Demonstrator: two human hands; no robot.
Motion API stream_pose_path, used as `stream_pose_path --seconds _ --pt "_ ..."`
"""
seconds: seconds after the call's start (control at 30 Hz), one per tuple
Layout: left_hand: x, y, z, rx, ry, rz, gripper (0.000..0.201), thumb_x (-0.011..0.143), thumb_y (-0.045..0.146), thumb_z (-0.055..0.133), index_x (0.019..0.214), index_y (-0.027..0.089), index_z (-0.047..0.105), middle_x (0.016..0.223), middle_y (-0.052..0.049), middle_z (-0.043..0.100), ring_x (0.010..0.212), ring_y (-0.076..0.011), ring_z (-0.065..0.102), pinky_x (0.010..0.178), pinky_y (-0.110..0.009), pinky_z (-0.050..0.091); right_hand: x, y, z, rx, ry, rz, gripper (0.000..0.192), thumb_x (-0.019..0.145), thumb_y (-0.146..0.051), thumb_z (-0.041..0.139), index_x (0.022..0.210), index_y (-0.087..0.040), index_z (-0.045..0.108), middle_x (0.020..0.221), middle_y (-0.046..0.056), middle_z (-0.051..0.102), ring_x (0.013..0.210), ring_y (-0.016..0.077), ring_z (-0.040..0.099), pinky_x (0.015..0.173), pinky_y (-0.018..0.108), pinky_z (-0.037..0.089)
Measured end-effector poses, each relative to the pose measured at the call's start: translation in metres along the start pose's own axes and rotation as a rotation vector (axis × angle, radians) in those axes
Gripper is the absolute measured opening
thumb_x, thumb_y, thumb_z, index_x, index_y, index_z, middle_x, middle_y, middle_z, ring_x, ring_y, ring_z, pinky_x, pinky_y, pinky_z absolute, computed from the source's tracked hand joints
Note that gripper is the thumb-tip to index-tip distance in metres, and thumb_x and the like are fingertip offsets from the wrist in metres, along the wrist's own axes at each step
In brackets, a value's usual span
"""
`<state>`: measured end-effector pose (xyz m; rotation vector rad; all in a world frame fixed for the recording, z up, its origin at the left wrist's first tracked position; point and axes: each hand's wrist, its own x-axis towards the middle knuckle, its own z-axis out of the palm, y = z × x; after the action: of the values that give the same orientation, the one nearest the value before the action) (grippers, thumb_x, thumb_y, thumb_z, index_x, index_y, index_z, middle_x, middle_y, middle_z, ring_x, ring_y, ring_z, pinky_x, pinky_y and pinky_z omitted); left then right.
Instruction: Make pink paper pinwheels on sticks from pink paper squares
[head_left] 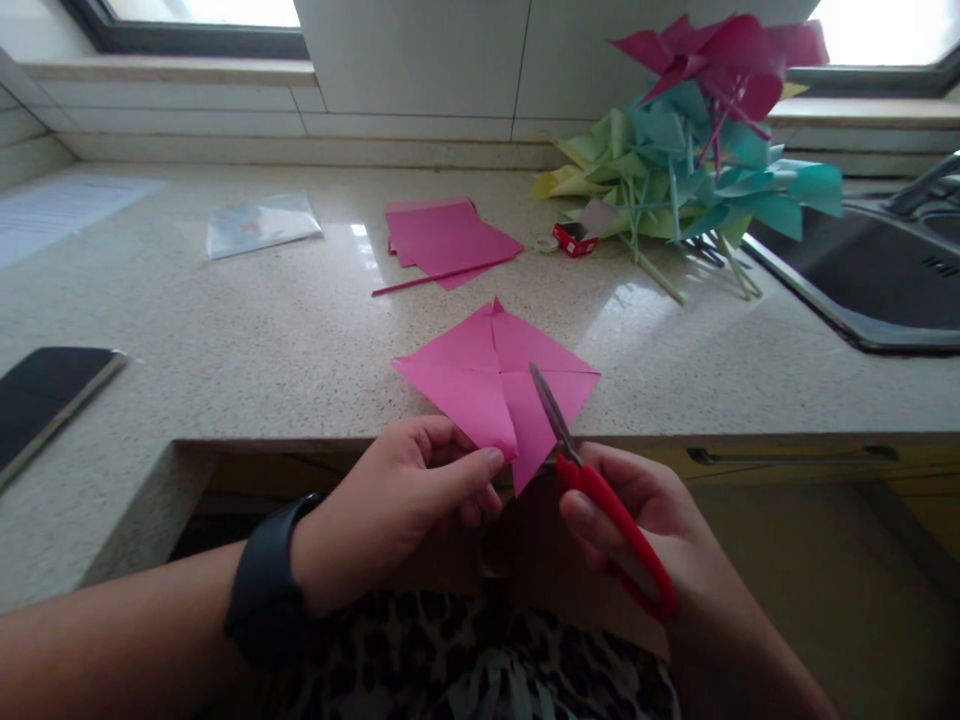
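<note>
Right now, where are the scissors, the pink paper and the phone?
scissors (592, 490): head view, red handle.
pink paper (480, 375): head view, left flap of the square.
phone (45, 395): head view, dark screen.

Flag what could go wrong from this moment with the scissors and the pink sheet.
1. The left hand pinches the pink paper square close to the blades of the red-handled scissors in the right hand, so a fingertip could get nicked.
2. The blades lie along a diagonal crease; cutting too far could run past the centre.
3. The sheet overhangs the counter edge, so it may flex and skew the cut.
</note>
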<state>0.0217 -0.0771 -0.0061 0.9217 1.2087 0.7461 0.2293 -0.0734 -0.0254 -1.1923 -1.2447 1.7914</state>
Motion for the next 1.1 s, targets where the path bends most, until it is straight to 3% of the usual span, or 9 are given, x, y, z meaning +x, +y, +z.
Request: stream_pose_path --seconds 0.17,0.4,0.6,0.8,1.1 --pt "0.0 -0.001 -0.001 -0.043 -0.007 0.015 0.026 0.088 0.039 0.071 0.081 0.014 0.069 0.063 0.0 0.065 0.051 -0.0067 0.052 0.044 -0.015 0.035 -0.013 0.013 -0.02 -0.045 -0.17 0.052 0.044 0.074 -0.051 0.082 0.068 -0.021 0.049 0.059 -0.006 0.042 0.047 0.0068 0.029 0.041 0.021 0.025" --pt "0.0 -0.001 -0.003 -0.109 -0.009 0.035 0.025 0.089 0.036 0.071 0.078 0.014 0.068 0.062 0.001 0.065 0.051 -0.0059 0.051 0.043 -0.014 0.037 -0.022 0.023 -0.033 -0.188 -0.151 0.088 0.044 0.074 -0.057 0.078 0.07 -0.02 0.053 0.071 0.0 0.05 0.066 0.0141 0.043 0.056 0.024 0.037" --pt "0.0 -0.001 -0.003 -0.111 0.015 0.027 0.027 0.087 0.039 0.073 0.078 0.014 0.068 0.062 0.0 0.066 0.051 -0.0066 0.052 0.043 -0.015 0.037 -0.019 0.026 -0.034 -0.189 -0.164 0.085 0.043 0.075 -0.055 0.078 0.069 -0.02 0.053 0.069 -0.001 0.046 0.06 0.0114 0.038 0.05 0.022 0.031" --pt "0.0 -0.003 -0.004 -0.116 0.002 0.043 0.027 0.089 0.038 0.073 0.074 0.015 0.069 0.061 0.001 0.066 0.05 -0.0051 0.052 0.043 -0.013 0.037 -0.017 0.024 -0.032 -0.115 -0.274 0.141 0.047 0.079 -0.056 0.074 0.068 -0.022 0.044 0.059 -0.006 0.036 0.05 0.0077 0.026 0.043 0.021 0.02" --pt "0.0 -0.004 -0.006 -0.101 0.003 0.045 0.029 0.09 0.038 0.073 0.072 0.015 0.069 0.062 0.002 0.068 0.05 -0.0034 0.052 0.044 -0.011 0.038 -0.017 0.021 -0.031 -0.121 -0.261 0.148 0.046 0.079 -0.055 0.075 0.067 -0.022 0.046 0.061 -0.006 0.036 0.05 0.0077 0.026 0.044 0.022 0.021"
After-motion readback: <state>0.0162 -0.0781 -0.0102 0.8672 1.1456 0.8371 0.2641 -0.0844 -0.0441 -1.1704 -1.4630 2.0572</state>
